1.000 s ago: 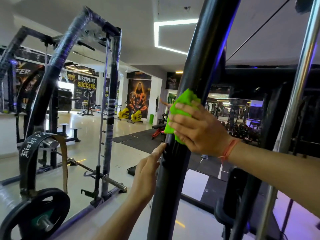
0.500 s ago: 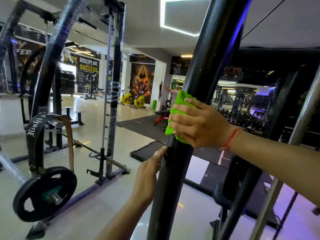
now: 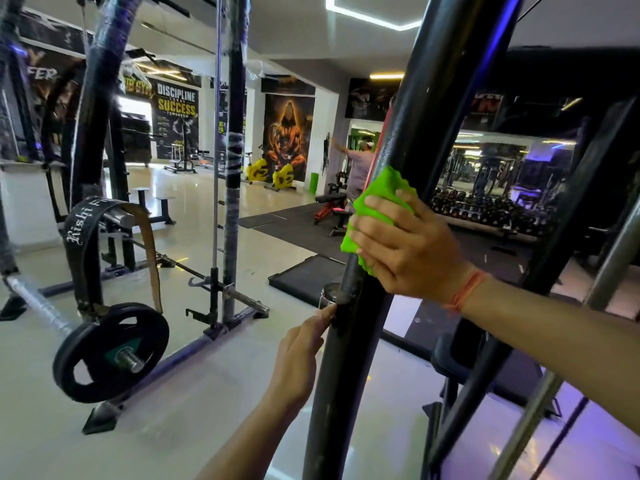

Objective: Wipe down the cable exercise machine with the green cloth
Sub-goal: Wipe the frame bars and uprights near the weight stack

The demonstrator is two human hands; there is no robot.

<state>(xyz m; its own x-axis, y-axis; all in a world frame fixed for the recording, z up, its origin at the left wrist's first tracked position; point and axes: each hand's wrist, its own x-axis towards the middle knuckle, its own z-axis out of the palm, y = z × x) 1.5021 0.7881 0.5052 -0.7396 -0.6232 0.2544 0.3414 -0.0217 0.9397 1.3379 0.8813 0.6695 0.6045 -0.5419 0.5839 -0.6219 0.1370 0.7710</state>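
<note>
Green cloth (image 3: pixel 375 206) lies flat against the black upright post (image 3: pixel 349 358) of the cable machine, pressed there by the right hand (image 3: pixel 407 245) (fingers straight). The left hand (image 3: pixel 299 355) sits lower, fingers extended, fingertips touching the post's left edge.

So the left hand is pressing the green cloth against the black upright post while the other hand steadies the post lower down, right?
Not quite. The head view shows the right hand pressing the green cloth against the black upright post. The left hand is the one lower down, its fingers touching the post.
</note>
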